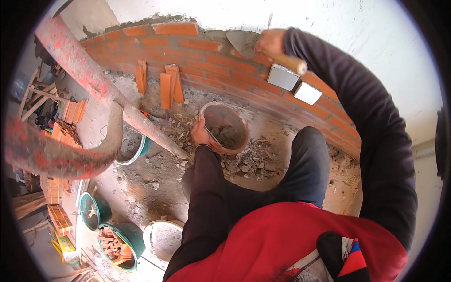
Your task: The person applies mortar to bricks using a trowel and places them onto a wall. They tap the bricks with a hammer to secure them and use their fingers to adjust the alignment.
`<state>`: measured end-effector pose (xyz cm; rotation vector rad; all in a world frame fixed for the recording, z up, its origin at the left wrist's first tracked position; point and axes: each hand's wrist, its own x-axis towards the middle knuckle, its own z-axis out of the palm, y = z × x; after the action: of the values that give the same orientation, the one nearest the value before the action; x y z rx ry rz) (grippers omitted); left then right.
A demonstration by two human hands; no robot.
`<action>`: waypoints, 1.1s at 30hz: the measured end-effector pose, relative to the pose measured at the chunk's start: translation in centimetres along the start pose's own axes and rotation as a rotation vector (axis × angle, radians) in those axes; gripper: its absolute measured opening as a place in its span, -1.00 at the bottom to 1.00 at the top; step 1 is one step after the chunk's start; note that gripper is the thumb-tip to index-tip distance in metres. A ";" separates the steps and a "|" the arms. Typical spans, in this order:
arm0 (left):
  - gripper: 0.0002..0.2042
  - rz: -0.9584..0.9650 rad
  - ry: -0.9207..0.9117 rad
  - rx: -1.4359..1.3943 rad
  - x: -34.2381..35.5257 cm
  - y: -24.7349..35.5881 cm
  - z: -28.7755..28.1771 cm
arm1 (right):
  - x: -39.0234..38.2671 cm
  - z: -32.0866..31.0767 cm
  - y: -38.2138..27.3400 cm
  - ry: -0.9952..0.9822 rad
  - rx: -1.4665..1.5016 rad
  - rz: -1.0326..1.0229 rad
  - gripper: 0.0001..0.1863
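My right hand (pixel 271 42) is closed round the wooden handle of a trowel (pixel 241 43), raised at the top course of the brick wall (pixel 206 58). The trowel's grey blade lies against the mortar between brick and white plaster. Lower down, my left hand (pixel 200 133) grips the rim of an orange-brown bucket (pixel 239 123), tilted toward me. Grey mortar (pixel 226 136) sits in its bottom. Part of the left hand's grip is hidden behind the rim.
A red-splotched metal pole (pixel 89 61) slants across the left. Loose bricks (pixel 170 89) lean on the wall. Two electrical boxes (pixel 283 77) sit in the wall by my right arm. Rubble (pixel 249 162) covers the floor near the bucket; green buckets (pixel 131 235) stand lower left.
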<state>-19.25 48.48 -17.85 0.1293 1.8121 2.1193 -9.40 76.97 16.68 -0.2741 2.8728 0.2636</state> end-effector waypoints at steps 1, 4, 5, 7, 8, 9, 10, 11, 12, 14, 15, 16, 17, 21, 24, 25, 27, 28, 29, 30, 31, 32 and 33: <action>-0.51 0.000 0.024 -0.019 0.5 -0.8 -1.5 | 1.3 -2.2 -2.6 -0.052 0.418 0.323 -0.67; -0.50 0.020 0.041 -0.071 1.8 -2.1 -3.7 | 1.7 -5.9 -5.4 -0.151 0.856 0.698 -0.64; -0.50 0.029 0.039 -0.076 2.0 -2.3 -4.1 | 1.6 -6.3 -5.2 -0.172 0.869 0.723 -0.64; -0.49 0.018 0.026 -0.060 1.5 -1.7 -2.8 | 0.3 -4.7 -2.7 -0.235 1.011 0.844 -0.63; -0.49 0.004 0.027 -0.032 0.7 -1.0 -2.0 | -0.7 -3.7 -1.3 -0.266 1.086 0.908 -0.62; -0.49 -0.004 0.047 0.008 0.3 -0.1 -2.4 | -1.2 -3.3 -1.5 -0.259 1.084 0.909 -0.62; -0.48 0.009 0.034 -0.005 0.5 -0.1 -3.0 | -1.9 -3.4 -2.1 -0.247 1.077 0.911 -0.62; -0.48 0.022 0.019 -0.019 0.7 -0.1 -3.7 | -2.3 -3.2 -2.2 -0.236 1.049 0.887 -0.62; -0.48 0.031 -0.003 -0.032 0.8 0.0 -3.8 | -3.0 -2.8 -2.2 -0.221 1.056 0.899 -0.62; -0.47 -0.011 0.009 -0.058 0.7 0.0 -3.8 | -4.0 -2.1 -2.4 -0.191 1.071 0.924 -0.62; -0.47 -0.034 0.016 -0.069 0.6 0.2 -3.7 | -4.4 -1.8 -2.4 -0.193 1.052 0.924 -0.62; -0.47 -0.048 0.017 -0.060 0.5 0.3 -3.6 | -4.8 -1.5 -2.5 -0.183 1.060 0.924 -0.62; -0.47 -0.063 0.018 -0.052 0.3 0.5 -3.4 | -5.3 -1.3 -2.5 -0.174 1.067 0.924 -0.62; -0.46 -0.036 -0.011 -0.053 0.7 0.0 -4.1 | -7.2 0.1 -2.5 -0.159 1.134 0.941 -0.63; -0.48 -0.059 0.034 -0.017 0.6 -0.3 -4.1 | -8.2 0.9 -3.1 -0.103 1.191 0.923 -0.62; -0.48 -0.052 0.019 -0.011 0.8 -0.2 -4.1 | -8.4 1.2 -3.2 -0.074 1.206 0.908 -0.62; -0.48 -0.041 -0.015 -0.004 1.0 -0.4 -3.9 | -9.4 2.1 -3.1 -0.016 1.281 0.892 -0.62; -0.48 -0.036 -0.029 0.000 1.1 -0.6 -3.9 | -10.0 2.9 -2.9 -0.005 1.317 0.880 -0.62; -0.47 -0.031 -0.043 0.003 1.2 -0.7 -3.9 | -10.6 3.7 -2.8 0.007 1.351 0.867 -0.61; -0.47 -0.028 -0.053 0.013 1.2 -0.7 -4.2 | -10.6 4.0 -3.4 0.014 1.393 0.851 -0.61; -0.48 -0.037 -0.050 -0.010 1.2 -0.7 -4.4 | -10.9 3.6 -3.8 0.018 1.446 0.903 -0.61; -0.48 -0.046 -0.048 -0.033 1.3 -0.7 -4.6 | -11.1 3.4 -4.2 0.015 1.436 0.906 -0.61; -0.49 -0.056 -0.050 -0.061 1.1 -0.6 -4.4 | -11.6 3.2 -4.3 0.014 1.422 0.915 -0.61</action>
<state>-21.43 44.80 -19.34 0.1140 1.7012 2.1107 3.27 75.31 15.97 1.2208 2.2157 -1.5127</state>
